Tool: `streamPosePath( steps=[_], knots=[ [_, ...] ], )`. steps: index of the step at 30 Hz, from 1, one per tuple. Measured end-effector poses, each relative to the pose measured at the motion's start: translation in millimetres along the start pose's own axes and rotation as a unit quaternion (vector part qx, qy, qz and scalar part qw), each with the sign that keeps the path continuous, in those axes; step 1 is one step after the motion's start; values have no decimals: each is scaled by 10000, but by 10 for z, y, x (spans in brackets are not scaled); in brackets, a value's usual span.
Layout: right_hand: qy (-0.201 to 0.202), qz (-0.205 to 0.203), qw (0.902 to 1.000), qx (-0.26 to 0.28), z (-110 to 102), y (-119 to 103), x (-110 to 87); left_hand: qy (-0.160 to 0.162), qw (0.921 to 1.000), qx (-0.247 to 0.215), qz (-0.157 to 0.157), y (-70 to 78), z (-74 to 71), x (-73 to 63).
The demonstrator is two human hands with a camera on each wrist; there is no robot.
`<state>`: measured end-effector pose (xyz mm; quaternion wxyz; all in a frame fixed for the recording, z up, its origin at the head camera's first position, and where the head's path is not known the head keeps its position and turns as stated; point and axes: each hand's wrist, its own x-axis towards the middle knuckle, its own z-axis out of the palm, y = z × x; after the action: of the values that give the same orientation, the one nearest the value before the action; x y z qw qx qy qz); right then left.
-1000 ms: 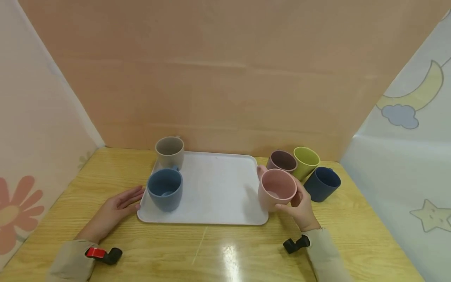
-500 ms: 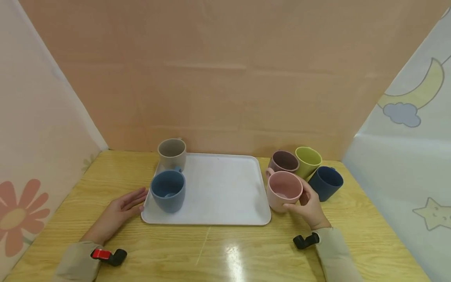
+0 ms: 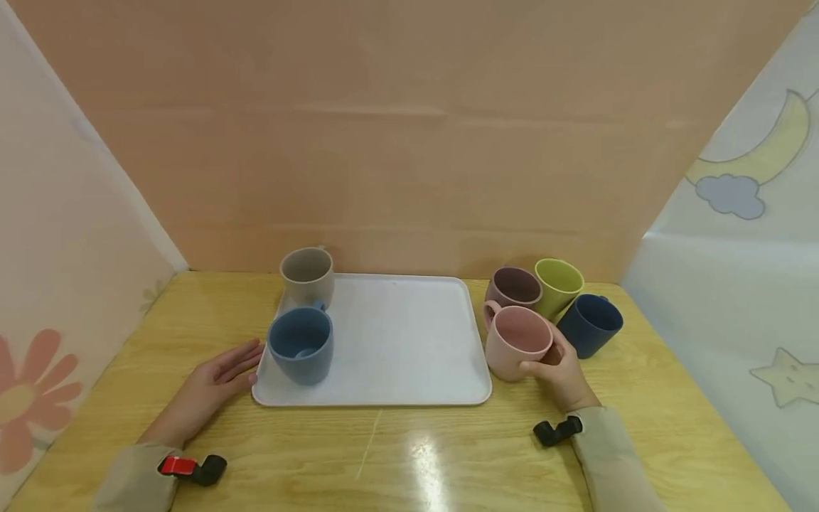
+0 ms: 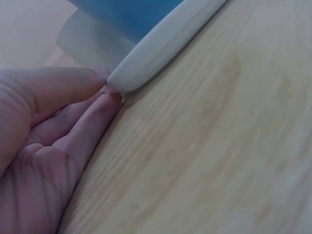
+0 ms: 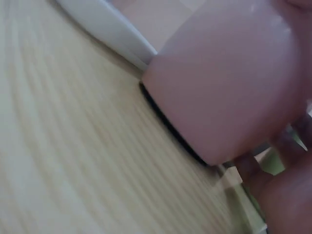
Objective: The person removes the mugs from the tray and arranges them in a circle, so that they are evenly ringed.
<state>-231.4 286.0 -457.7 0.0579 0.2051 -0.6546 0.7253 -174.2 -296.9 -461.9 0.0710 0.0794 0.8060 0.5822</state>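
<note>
My right hand point(image 3: 564, 373) grips a pink mug point(image 3: 512, 348) round its body, thumb at the near side. The mug stands just off the right edge of the white tray point(image 3: 403, 341), its handle pointing back left. In the right wrist view, the mug's base edge point(image 5: 170, 124) sits at the wood surface, slightly tilted. My left hand point(image 3: 214, 384) rests on the table, its fingers nearly straight, fingertips and thumb touching the tray's left edge. In the left wrist view, the thumb point(image 4: 68, 85) meets the tray rim point(image 4: 146, 58). A blue mug point(image 3: 301, 348) and a beige mug point(image 3: 307, 277) stand on the tray's left side.
Behind the pink mug stand a mauve mug point(image 3: 514, 286) and a yellow-green mug point(image 3: 558, 284). A dark blue mug point(image 3: 589, 326) stands right of my right hand. An orange-brown backdrop point(image 3: 409, 142) closes the table's far edge, with patterned white panels at both sides.
My right hand has moved right with the pink mug, from over the tray's right edge to beside it on the table. The left hand stays at the tray's edge.
</note>
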Motion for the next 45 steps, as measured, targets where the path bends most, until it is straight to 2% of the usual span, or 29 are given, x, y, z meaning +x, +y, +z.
streamPosePath(
  steps=[6,12,18,21,25,29,31,33,35,38,40,42,45],
  knots=[
    [-240,196,9987,416,-34,26,30,-18,10000,1,62,26,-16,10],
    [-364,274,9982,395,-26,69,86,-10,9999,39,161,26,-40,50],
    [-446,312,9976,419,4,128,98,62,9998,184,65,37,-67,13],
    [-388,319,9984,244,-4,133,92,52,9998,204,50,41,-66,2],
    [-319,350,9983,-342,-46,116,48,53,9998,168,-64,27,-41,-15],
    [-319,314,9977,-506,-116,-7,17,-18,10000,41,-76,-5,-9,-33],
    [-146,278,9968,-737,-150,-128,34,-42,10000,-27,-29,-13,2,-34],
    [203,300,9947,-961,-164,-269,65,-32,10000,-53,1,-11,6,-29],
    [751,391,9883,-1271,-144,-411,101,-16,10000,-28,17,-1,3,-23],
    [1628,535,9754,-1384,-29,-596,135,-18,10000,93,-21,17,-7,-19],
    [2016,558,9648,-1594,93,-698,144,-16,9998,177,-73,24,-11,-17],
    [2139,389,9539,-2070,230,-771,143,-14,9996,249,-128,25,-12,-15],
    [1958,1,9411,-2755,444,-840,119,-11,9995,275,-168,20,-3,-16]
  ],
)
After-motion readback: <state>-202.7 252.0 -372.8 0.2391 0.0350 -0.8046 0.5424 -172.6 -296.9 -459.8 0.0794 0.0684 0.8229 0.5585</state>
